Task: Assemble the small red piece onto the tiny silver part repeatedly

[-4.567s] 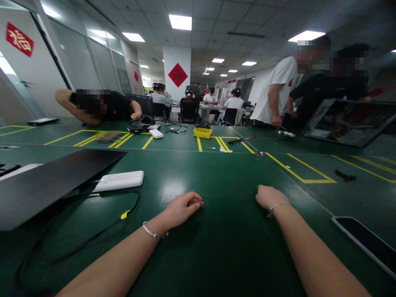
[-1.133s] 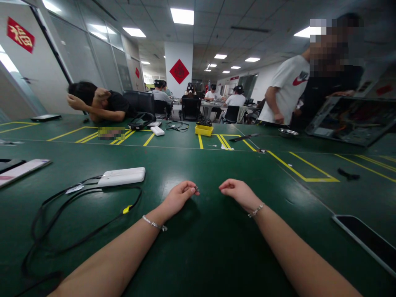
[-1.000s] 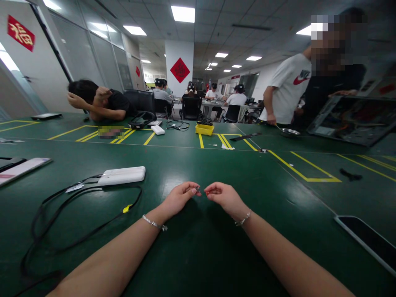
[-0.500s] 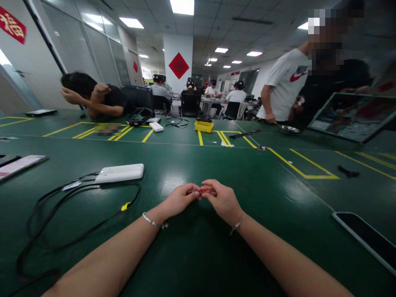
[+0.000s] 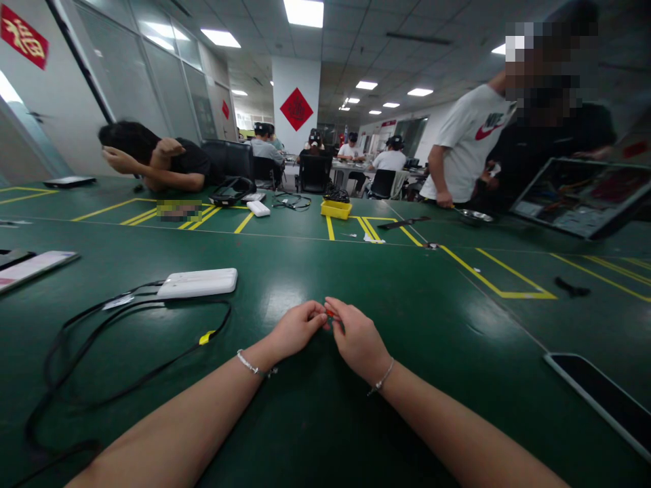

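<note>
A tiny red object [image 5: 330, 314] shows between my two hands, low over the green table [image 5: 285, 420]; its shape is too small to make out. My left hand [image 5: 300, 329] has thumb and fingers pinched at its left side. From the right, my right hand [image 5: 356, 335] closes on the same red piece, with its fingers curved over and hiding part of it. The fingertips of both hands nearly meet. Each wrist wears a thin bracelet.
Left of my hands lie a white power bank [image 5: 198, 282] and looped black cables [image 5: 96, 332]. A phone [image 5: 600, 396] rests at the right edge. Farther back are a yellow tray [image 5: 336, 209], a metal bowl [image 5: 475, 216] and several people.
My right hand has turned and shifted slightly left, its fingers now covering more of the red object. My left hand has stayed almost in place.
</note>
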{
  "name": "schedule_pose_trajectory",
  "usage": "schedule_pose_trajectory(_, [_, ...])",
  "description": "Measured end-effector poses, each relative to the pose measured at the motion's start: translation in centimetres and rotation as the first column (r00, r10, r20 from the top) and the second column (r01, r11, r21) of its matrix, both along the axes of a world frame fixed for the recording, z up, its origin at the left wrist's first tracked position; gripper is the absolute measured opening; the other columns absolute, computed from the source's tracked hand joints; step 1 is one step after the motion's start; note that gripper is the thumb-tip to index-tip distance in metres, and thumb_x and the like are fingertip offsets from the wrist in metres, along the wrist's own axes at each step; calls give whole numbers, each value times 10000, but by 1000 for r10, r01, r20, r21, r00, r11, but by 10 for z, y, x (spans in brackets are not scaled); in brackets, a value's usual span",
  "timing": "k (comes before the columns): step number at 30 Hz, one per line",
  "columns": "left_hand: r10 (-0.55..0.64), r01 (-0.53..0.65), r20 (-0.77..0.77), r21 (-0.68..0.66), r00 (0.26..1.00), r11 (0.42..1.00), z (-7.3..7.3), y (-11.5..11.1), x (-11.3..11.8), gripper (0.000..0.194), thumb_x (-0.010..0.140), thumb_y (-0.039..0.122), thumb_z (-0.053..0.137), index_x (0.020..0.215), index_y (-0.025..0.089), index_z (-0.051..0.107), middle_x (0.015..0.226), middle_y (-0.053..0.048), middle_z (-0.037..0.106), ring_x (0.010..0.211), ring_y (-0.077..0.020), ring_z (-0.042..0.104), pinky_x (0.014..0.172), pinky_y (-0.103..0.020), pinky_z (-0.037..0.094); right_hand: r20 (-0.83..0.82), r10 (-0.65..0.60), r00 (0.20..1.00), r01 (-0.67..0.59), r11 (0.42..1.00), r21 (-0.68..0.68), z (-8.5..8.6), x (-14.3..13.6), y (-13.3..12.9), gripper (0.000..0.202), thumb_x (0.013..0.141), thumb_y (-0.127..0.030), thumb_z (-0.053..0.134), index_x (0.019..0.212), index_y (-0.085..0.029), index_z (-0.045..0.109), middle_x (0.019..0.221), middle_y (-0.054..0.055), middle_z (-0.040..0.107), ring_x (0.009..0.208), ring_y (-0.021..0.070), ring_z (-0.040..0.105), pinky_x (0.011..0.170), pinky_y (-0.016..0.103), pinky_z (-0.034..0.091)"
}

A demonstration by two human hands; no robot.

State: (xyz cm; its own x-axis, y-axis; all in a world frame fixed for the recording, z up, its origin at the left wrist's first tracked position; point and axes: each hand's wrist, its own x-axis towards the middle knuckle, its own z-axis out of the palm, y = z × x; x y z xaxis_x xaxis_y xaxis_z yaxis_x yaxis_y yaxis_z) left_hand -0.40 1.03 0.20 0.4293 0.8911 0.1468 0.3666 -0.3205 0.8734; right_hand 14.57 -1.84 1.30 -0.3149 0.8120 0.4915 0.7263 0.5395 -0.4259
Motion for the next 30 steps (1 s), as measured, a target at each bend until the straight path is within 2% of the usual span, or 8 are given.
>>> schedule_pose_trajectory(6, [135,-108,-168,158,977,981,-1,-5,2,159,800,289,410,759,182,520,699,9,589,629,-131,528,573,-236,372,71,-12,997,14,1000,-28,-1,-8,-6,439,754,-103,394,1192,-100,420,1048,125,559,969,201,493,847,350,425])
schedule_pose_trajectory(12, [203,-115,-278,302,939,946,-2,-7,3,139,793,259,419,715,183,504,685,-3,562,633,-143,507,570,-246,361,86,5,996,-1,999,-49,-1,-11,-10,472,737,-91,392,1209,-77,394,1064,136,546,989,206,481,866,354,416])
schedule_pose_trajectory(19, [244,-145,-318,304,916,942,-4,-4,5,123,782,225,432,733,170,531,713,-27,579,672,-149,522,623,-257,392,148,41,988,-41,999,0,-1,-16,-16,483,739,-104,390,1220,-58,375,1179,150,480,1088,212,428,947,376,352])
schedule_pose_trajectory(25, [221,-128,-305,296,926,947,-3,-5,4,123,772,192,426,757,167,545,763,-40,607,704,-154,545,658,-262,414,239,49,970,-65,996,59,-2,-20,-21,534,742,-96,377,1268,-44,303,1245,179,418,1175,230,346,969,410,325])
schedule_pose_trajectory(30, [212,-126,-279,297,937,947,-4,-6,3,143,776,214,431,793,165,563,790,-52,619,730,-168,558,679,-277,419,246,56,968,-67,997,37,1,-19,-22,534,751,-103,364,1277,-46,288,1270,174,392,1184,217,340,968,388,334])
